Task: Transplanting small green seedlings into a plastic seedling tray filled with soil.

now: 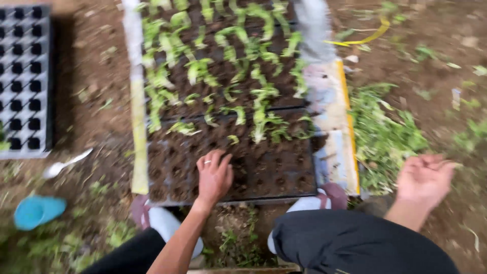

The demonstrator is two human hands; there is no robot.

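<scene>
The left hand point(214, 176) lies palm down on the near, soil-filled part of a black seedling tray point(264, 172), its grip spread flat with the fingers fanned over the dimpled cells and pinching nothing; a pale ring shows on one finger. The right hand point(425, 178) hangs well apart to the right, above the bare ground beside a heap of loose green seedlings point(383, 134), palm turned partly up and grip loosely spread, holding nothing that can be made out through the blur. The tray sits straight ahead of the person on the ground: its nearest rows hold only dark soil with small holes, while from the middle back the cells carry planted seedlings point(223, 71), thin and leaning. A pale strip point(136, 116) with a yellowish stretch runs along the tray's left edge, and a pale board with a yellow rim point(332, 132) lies along its right edge. Below the tray the person's dark-trousered knees point(355, 243) and light footwear frame a patch of weeds. To the far left an empty black cell tray point(23, 76) lies on the earth, with a white spoon point(63, 165) just beside its near corner and a blue cup point(38, 210) on its side nearer the person.
</scene>
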